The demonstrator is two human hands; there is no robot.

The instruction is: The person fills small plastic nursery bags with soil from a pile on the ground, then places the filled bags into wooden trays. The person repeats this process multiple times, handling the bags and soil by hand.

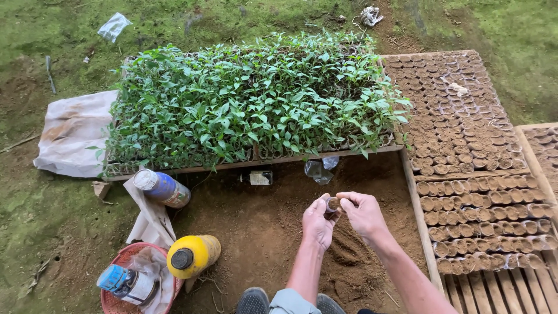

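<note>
My left hand (318,221) and my right hand (363,212) meet over bare brown soil, both pinching a small soil-filled plastic nursery pot (332,203) between the fingertips. Just right of my hands stands a wooden frame (419,209) packed with rows of several similar soil-filled pots (482,221). Ahead of my hands lies a dense bed of green seedlings (256,104) behind a wooden board. My shoes (253,302) show at the bottom edge.
A yellow bottle (193,256) and a blue-labelled bottle (163,187) lie to the left, near a red basket (119,302) holding another bottle. A white sack (72,134) lies far left. A small dark bottle (258,177) and clear plastic (321,170) rest by the board.
</note>
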